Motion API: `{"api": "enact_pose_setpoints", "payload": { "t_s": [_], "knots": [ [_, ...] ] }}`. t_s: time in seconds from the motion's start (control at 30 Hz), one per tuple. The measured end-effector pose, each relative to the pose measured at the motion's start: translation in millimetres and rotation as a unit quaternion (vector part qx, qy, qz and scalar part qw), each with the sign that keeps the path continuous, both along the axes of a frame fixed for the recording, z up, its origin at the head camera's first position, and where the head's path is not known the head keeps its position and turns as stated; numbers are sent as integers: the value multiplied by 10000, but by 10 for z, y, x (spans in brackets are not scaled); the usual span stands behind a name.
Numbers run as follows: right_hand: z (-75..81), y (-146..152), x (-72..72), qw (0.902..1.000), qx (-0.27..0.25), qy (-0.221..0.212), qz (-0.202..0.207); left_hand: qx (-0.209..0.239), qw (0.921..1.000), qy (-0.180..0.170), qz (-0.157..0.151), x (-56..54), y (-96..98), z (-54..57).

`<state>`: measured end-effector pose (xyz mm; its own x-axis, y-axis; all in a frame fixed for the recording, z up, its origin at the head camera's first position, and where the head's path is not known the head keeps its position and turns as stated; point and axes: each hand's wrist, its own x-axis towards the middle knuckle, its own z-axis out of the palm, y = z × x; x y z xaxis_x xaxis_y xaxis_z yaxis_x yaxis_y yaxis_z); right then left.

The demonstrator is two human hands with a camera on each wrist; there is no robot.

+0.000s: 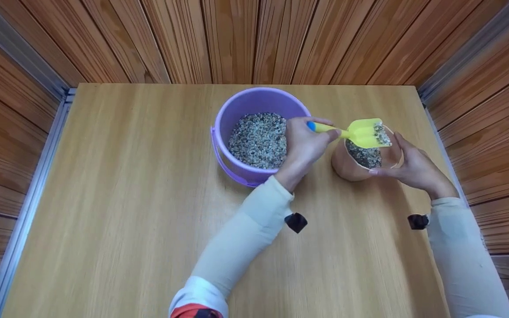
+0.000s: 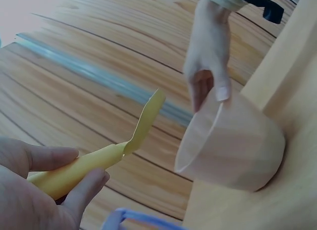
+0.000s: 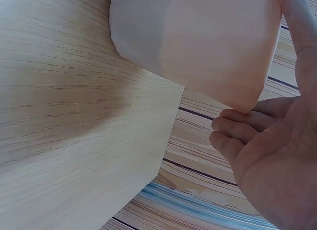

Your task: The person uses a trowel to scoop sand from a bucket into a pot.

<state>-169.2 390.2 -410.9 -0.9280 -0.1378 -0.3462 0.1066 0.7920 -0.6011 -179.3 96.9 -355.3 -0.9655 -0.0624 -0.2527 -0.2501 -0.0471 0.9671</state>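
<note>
My left hand (image 1: 305, 139) grips the handle of a small yellow plastic shovel (image 1: 364, 133) with a blue handle end. Some gravel lies near the front edge of its blade, which is over a pale orange flowerpot (image 1: 347, 170). Grey gravel (image 1: 362, 154) partly fills the pot. On the pot's right side, my right hand (image 1: 418, 168) holds the rim between thumb and fingers. The left wrist view shows the shovel (image 2: 84, 168) tilted upward, apart from the pot (image 2: 237, 146). In the right wrist view, fingers (image 3: 235, 128) lie against the pot's rim.
A purple bucket (image 1: 261, 93) with gravel inside stands left of the pot, its handle hanging down the near left side. Both are on a wooden table (image 1: 126, 198). Wood-patterned walls (image 1: 232, 39) and metal rails (image 1: 29, 212) border the table.
</note>
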Motion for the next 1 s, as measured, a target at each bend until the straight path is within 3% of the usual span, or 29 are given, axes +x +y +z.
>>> {"api": "enact_pose_setpoints", "payload": {
  "t_s": [0.13,0.33,0.53,1.0],
  "knots": [
    [2,-8,-1,10000,-3,-38,14,-338,9993,-118,-63,-26,142,-40],
    [10,-7,-13,10000,84,-6,29,-1083,9940,50,-139,-43,297,-80],
    [14,-9,-33,9999,100,-114,24,-1551,9875,162,-221,-45,412,-131],
    [15,-22,-48,9993,153,-349,-53,-2097,9762,380,-406,-18,521,-196]
  ]
}}
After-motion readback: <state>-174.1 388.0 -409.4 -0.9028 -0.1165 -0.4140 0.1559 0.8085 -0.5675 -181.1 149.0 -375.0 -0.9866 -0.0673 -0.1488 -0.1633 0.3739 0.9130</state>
